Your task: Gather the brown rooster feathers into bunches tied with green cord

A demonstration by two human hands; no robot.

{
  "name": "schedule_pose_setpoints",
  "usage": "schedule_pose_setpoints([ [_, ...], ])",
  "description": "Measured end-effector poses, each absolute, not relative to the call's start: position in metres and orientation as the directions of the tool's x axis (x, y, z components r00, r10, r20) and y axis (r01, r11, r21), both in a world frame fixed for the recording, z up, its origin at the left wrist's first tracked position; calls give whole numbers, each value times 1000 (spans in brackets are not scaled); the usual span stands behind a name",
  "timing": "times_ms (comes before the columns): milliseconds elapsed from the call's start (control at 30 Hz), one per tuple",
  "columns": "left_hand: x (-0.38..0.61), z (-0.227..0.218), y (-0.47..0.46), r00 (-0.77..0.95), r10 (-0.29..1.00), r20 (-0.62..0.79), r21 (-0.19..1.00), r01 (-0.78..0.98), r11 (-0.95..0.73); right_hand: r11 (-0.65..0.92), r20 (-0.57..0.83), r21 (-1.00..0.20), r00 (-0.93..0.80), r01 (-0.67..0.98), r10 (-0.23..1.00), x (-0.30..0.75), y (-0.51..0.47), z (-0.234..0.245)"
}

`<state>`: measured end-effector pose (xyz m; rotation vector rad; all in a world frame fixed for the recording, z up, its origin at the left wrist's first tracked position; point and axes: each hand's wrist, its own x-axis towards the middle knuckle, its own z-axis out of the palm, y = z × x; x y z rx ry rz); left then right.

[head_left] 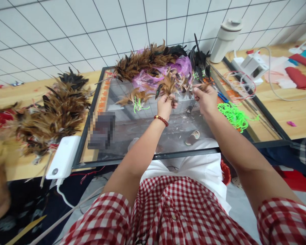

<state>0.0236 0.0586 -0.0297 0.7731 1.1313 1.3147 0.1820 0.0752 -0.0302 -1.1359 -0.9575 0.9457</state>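
Note:
My left hand (166,104) is closed around the base of a small bunch of brown feathers (167,85), whose tips fan up and away from me. A little to its right, my right hand (206,98) is pinched shut, with a brown feather (202,86) showing at its fingers. Both hands are over a dark-framed glass panel (142,127). Left of my left hand lies a small feather bunch tied with bright green cord (137,104). Just beyond the hands, more feathers rest on a crumpled purple plastic bag (148,81).
Long feather bundles (148,61) lie along the tiled wall, with a large feather pile (61,115) at left. Right of me are green cords (234,115), a blue-handled tool (222,97) and a white bottle (225,41). A white power bank (63,157) sits near the front edge.

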Motion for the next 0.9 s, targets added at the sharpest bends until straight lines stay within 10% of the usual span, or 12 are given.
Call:
schedule_pose_setpoints([
  [200, 23, -26, 54, -90, 981, -173, 948, -286, 141, 102, 93, -982, 65, -157, 994, 178, 70, -35],
  [600, 25, -24, 48, 98, 980, -171, 973, -138, 183, 460, 475, -832, -32, 310, 880, 175, 71, -46],
  [900, 20, -28, 57, -120, 978, -172, 936, -329, 124, 217, 195, -793, -101, 570, 976, 184, 62, -31],
])
